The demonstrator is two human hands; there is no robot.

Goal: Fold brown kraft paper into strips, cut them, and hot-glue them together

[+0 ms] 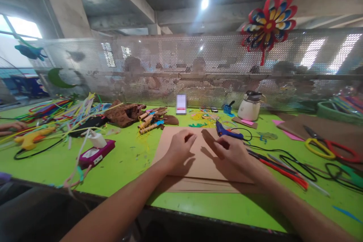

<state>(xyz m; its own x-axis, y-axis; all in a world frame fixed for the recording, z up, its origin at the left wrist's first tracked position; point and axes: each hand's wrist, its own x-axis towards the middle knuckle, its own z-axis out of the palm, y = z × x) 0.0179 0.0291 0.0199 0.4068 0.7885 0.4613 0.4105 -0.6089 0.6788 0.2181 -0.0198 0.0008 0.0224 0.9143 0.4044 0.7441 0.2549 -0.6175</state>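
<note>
My right hand (235, 152) pinches a narrow dark brown strip (209, 140), perhaps paper or card, which slants up to the left from its fingertips. Facing it, my left hand (180, 146) is closed with thumb and fingertips together; whatever it may hold is too small or hidden to see. Both hands are just above light brown cardboard sheets (181, 184), stacked on the green table, and cast shadows on them. Close behind my right hand lies a blue glue gun (227, 130). A red and black cutter (279, 168) lies to its right.
Scissors (330, 149), black cables (297, 166) and a white jug (249, 106) occupy the right side. To the left are a purple power strip (97, 154), a yellow glue gun (34, 138), brown craft pieces (123, 113) and another person's hand (13, 126). A phone (181, 104) stands ahead.
</note>
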